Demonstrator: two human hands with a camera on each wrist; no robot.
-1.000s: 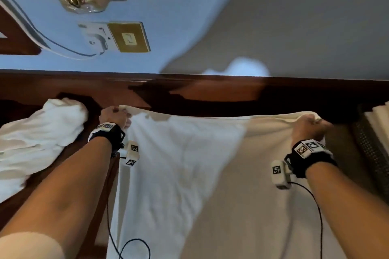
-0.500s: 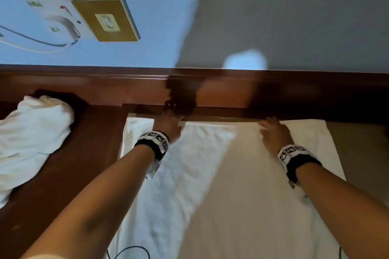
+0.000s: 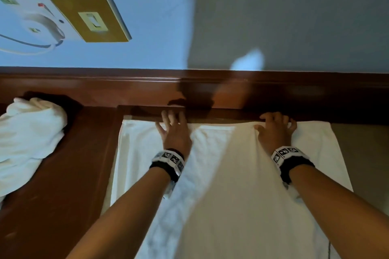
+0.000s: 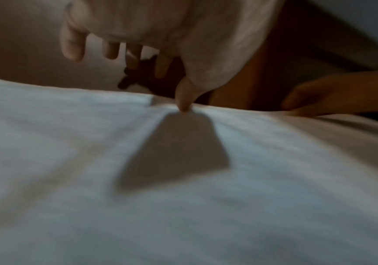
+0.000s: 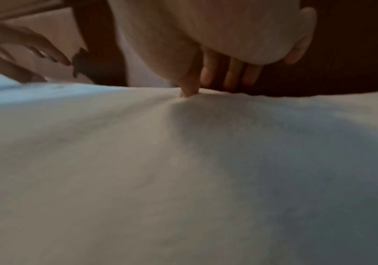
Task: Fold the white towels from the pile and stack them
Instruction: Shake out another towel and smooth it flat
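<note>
A white towel (image 3: 227,185) lies spread flat, its far edge against a dark wooden ledge. My left hand (image 3: 173,126) rests on that far edge left of centre, fingers spread and straight. In the left wrist view the thumb of my left hand (image 4: 184,100) touches the towel (image 4: 138,179). My right hand (image 3: 276,127) rests palm down on the far edge right of centre, fingers loosely bent over it. The right wrist view shows my right hand (image 5: 206,78) with its thumb pressing into the towel (image 5: 183,179). A pile of crumpled white towels (image 3: 29,136) sits at the left.
A dark wooden headboard-like ledge (image 3: 231,90) runs across behind the towel. Above it is a blue-lit wall with a gold switch plate (image 3: 90,19) and a white socket with a cable (image 3: 35,25). Brown wood surface (image 3: 63,185) separates pile and spread towel.
One second ago both hands held the towel's top corners up; since then they laid it flat, let go, and slid inward to rest on its far edge.
</note>
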